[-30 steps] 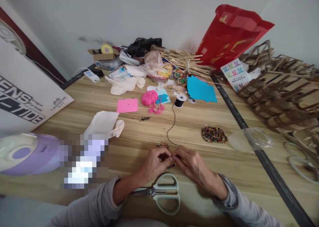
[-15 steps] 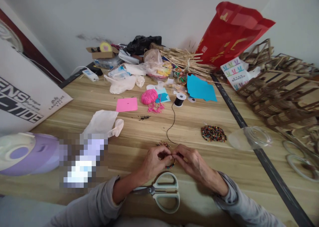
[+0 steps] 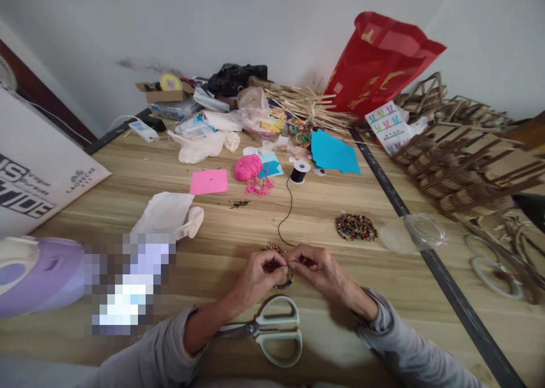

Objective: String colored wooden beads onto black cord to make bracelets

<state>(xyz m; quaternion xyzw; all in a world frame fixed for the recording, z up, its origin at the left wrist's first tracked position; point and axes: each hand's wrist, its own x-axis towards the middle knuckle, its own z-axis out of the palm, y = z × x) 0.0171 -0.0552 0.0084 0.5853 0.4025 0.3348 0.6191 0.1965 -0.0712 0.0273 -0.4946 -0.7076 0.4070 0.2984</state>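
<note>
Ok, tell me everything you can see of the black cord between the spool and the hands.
The black cord is thin, dark and slack. It leaves a small black spool with white ends standing on the wooden table, runs toward the person in a loose curve lying on the tabletop, then bends right to the fingertips of the left hand and right hand. There it meets a loop of coloured beads; its end is hidden.

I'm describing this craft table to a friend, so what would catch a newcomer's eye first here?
Probably the tall red bag standing at the back of the wooden table, the brightest thing in view. Next come the two hands at the near edge: the left hand and right hand meet over a string of colourful beads, tied to a black cord running from a spool. Pale scissors lie just below them.
</note>
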